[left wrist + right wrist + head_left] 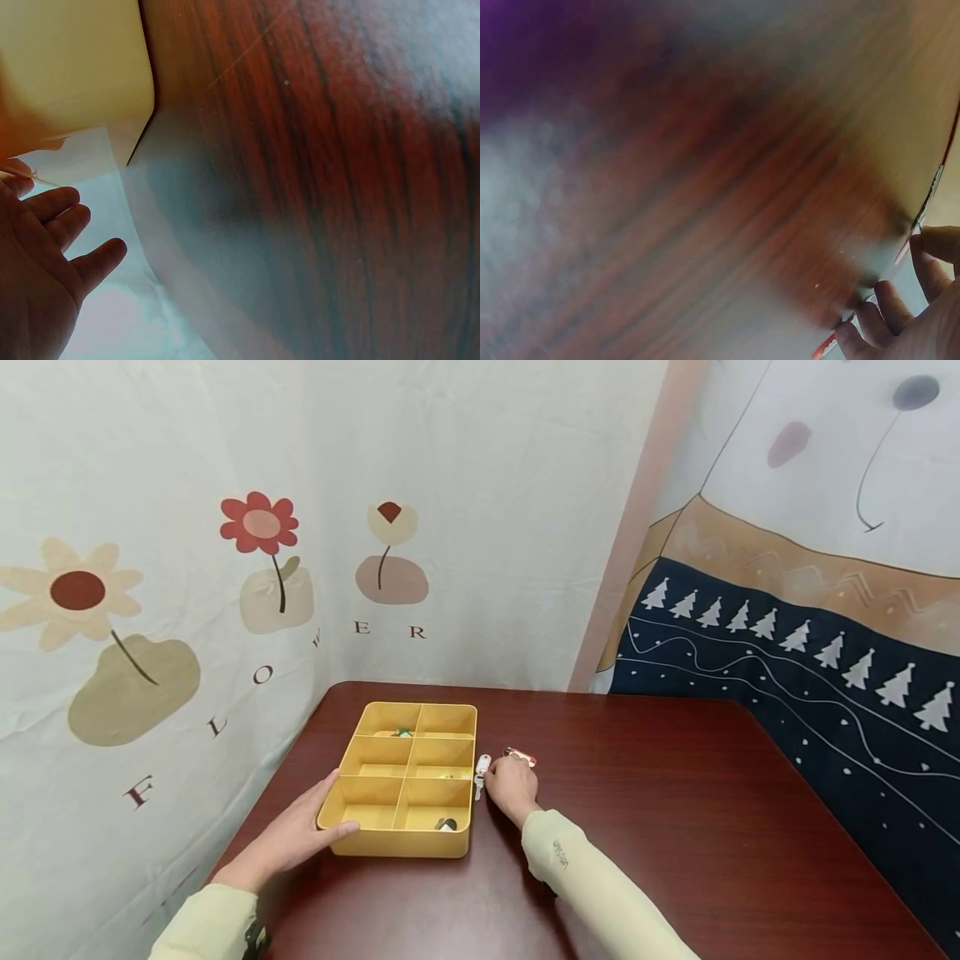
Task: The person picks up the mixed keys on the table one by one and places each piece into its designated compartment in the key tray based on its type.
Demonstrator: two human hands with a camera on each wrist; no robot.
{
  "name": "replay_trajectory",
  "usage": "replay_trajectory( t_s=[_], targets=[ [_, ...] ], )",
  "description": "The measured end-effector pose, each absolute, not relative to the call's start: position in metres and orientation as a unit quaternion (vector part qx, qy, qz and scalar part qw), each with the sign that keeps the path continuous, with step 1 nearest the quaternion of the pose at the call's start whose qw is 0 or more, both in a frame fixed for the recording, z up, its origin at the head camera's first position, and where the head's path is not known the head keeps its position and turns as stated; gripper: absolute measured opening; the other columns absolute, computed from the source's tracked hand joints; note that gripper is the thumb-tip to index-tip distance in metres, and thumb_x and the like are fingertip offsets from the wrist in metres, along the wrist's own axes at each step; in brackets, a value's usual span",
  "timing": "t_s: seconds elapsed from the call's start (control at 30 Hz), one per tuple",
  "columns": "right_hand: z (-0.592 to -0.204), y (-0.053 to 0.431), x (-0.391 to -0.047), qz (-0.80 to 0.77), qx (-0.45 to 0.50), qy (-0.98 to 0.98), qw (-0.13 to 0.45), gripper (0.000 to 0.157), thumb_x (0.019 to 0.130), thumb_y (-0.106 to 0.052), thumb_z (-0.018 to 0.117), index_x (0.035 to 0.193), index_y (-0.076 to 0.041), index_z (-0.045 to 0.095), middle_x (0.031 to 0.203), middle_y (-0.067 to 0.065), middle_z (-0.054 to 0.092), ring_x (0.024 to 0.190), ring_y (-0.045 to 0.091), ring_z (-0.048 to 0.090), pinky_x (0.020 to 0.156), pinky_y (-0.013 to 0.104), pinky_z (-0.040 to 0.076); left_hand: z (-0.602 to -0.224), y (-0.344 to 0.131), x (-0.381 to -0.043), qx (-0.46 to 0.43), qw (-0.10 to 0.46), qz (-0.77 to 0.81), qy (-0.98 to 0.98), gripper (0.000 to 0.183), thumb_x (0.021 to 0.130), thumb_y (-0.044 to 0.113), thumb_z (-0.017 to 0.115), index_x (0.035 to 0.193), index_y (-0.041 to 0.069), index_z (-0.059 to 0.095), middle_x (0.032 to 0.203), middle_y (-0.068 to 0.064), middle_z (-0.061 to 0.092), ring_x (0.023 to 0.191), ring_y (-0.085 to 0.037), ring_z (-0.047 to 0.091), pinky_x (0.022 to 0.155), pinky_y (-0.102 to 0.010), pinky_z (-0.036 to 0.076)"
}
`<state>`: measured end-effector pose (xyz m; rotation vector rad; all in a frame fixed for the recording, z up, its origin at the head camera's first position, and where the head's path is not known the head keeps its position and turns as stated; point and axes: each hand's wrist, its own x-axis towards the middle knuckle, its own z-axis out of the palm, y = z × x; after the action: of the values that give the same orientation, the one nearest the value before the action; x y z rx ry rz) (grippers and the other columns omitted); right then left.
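Observation:
A yellow box (397, 843) with several compartments sits on the table. My left hand (296, 831) rests at its near left corner, thumb by the front rim and fingers along the left side. In the left wrist view, the left hand's fingers (97, 266) are spread and loosely extended. Just right of the box lies a key with a white tag (482, 767). My right hand (513, 785) is beside it, with thumb and index finger pinching at the tag's edge. A red key tag (522, 757) shows beyond the right knuckles, partly hidden by the hand.
Small items lie in the box: a green one (402, 733) in the far left compartment, a dark and white one (447, 824) in the near right, and something small and yellowish in the middle right. The brown wooden table (675, 827) meets printed cloth walls.

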<state>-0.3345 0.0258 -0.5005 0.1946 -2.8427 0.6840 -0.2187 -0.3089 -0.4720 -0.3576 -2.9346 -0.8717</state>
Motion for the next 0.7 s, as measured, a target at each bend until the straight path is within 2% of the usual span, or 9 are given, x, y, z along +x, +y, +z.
replay_trajectory(
  t_s=[0.23,0.4,0.53,0.7],
  targets=[
    [-0.502,0.023,-0.334,0.23,0.065,-0.965,0.11,0.018,0.084,-0.019,0.07,0.066,-0.019,0.073,0.072,0.005,0.061,0.075,0.027,0.062,0.061,0.045,0.049,-0.472,-0.309,-0.219,-0.111,0.023,-0.28,-0.953,0.102,0.088,0.055,0.069,0.155,-0.005,0.02,0.155,-0.029,0.028,0.141,-0.048,0.027,0.108,-0.064,0.028],
    [-0.504,0.023,-0.333,0.229,0.069,-0.963,0.127,0.012,0.082,-0.016,0.07,0.073,-0.019,0.078,0.077,0.007,0.064,0.076,0.03,0.062,0.06,0.046,0.049,-0.473,-0.308,-0.219,-0.113,0.025,-0.283,-0.952,0.102,0.088,0.055,0.069,0.155,-0.005,0.021,0.155,-0.029,0.029,0.141,-0.048,0.028,0.108,-0.064,0.028],
    [-0.5,0.025,-0.334,0.242,0.067,-0.957,0.146,0.01,0.084,-0.018,0.07,0.08,-0.019,0.08,0.085,0.006,0.067,0.083,0.03,0.063,0.062,0.046,0.052,-0.473,-0.308,-0.219,-0.113,0.025,-0.283,-0.952,0.103,0.088,0.055,0.069,0.155,-0.005,0.021,0.155,-0.029,0.029,0.141,-0.048,0.027,0.109,-0.064,0.028],
    [-0.489,0.027,-0.337,0.289,0.048,-0.942,0.162,0.01,0.087,-0.023,0.073,0.085,-0.019,0.081,0.096,0.004,0.069,0.094,0.028,0.064,0.072,0.047,0.054,-0.471,-0.31,-0.22,-0.109,0.022,-0.28,-0.954,0.103,0.087,0.056,0.069,0.156,-0.004,0.02,0.155,-0.029,0.028,0.141,-0.048,0.027,0.109,-0.064,0.027]
  ],
)
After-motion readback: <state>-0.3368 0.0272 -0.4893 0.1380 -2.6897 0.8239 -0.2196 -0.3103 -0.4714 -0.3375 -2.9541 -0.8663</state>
